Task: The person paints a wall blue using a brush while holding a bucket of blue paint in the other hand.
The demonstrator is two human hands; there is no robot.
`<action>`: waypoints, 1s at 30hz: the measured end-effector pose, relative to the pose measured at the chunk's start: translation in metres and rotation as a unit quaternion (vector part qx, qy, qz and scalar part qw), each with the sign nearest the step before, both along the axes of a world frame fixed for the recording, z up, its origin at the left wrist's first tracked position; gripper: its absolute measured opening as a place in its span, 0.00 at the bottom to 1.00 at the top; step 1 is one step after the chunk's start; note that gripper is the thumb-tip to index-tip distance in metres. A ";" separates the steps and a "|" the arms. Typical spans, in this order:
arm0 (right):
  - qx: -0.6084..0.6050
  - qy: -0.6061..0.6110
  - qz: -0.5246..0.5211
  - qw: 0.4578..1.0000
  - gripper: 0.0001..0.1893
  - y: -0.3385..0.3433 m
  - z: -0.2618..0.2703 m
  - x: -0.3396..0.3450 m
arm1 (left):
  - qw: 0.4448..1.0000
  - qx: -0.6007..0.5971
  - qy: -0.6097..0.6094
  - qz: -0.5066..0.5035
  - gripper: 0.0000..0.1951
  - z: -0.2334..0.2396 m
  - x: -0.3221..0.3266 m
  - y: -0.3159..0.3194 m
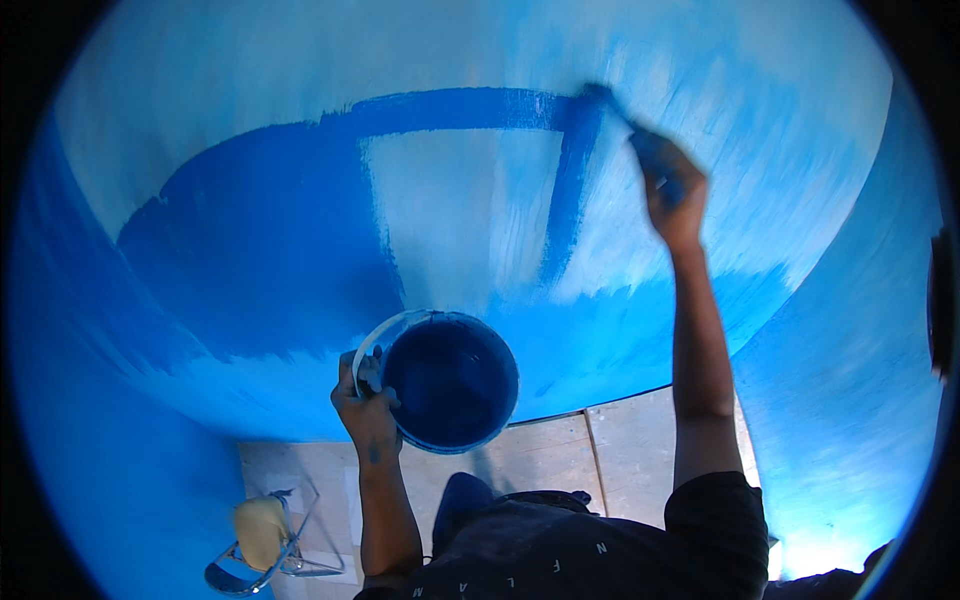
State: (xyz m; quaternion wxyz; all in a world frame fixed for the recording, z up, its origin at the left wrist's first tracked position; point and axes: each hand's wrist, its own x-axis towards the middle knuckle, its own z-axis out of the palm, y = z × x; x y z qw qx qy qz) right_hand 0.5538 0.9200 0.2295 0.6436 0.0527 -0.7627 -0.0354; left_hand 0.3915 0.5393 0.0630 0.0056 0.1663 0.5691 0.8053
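Note:
My left hand grips the rim of a plastic bucket that holds dark blue paint. The bucket's pale handle stands up by my fingers. With my arm stretched up to the right, my right hand is closed around a paintbrush, blurred by motion. Its bristles meet the wall at the upper right corner of a fresh blue band. Deep blue paint covers the wall's left part and frames a pale, streaked patch; lighter blue runs along its bottom.
Blue side walls curve in on both sides. On the tiled floor at lower left stands a metal-framed chair with a tan seat. A dark object juts in at the right edge. Part of a dark shape shows at lower right.

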 end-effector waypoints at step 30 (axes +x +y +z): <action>-0.155 -0.182 -0.032 0.971 0.15 -0.026 -0.267 -0.050 | 0.999 -0.027 0.011 0.021 0.26 -0.050 -0.014 -0.005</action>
